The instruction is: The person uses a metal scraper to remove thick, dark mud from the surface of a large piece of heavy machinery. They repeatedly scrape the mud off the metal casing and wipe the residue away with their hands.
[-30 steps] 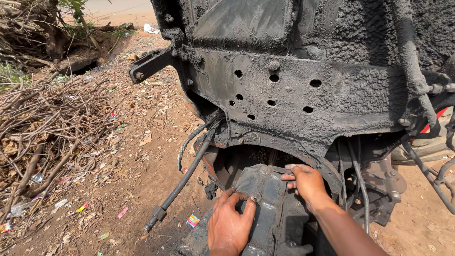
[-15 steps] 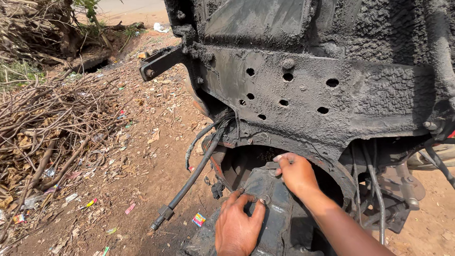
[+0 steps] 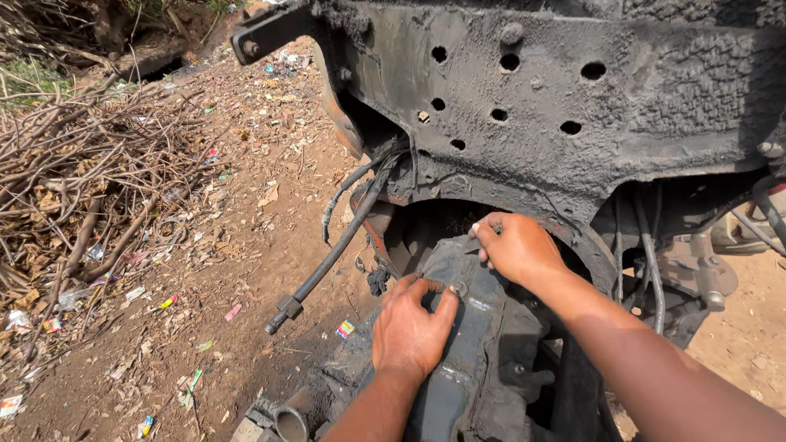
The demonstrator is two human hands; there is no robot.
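I see my left hand lying flat and unclenched on top of the greasy gearbox housing, which sits low under the grimy perforated frame plate. My right hand rests with fingers curled at the housing's upper edge, by the round opening; I cannot tell if it grips anything. A black hose hangs just left, over the dirt ground.

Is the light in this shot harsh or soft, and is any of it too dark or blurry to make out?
Head view: hard sunlight, with sharp shadows on the dirt ground and bright shine on the left hand and right hand; the hollow behind the greasy gearbox housing is nearly black; the crusted frame plate is crisp, with no obvious blur; the edges bend slightly, as with a wide lens.
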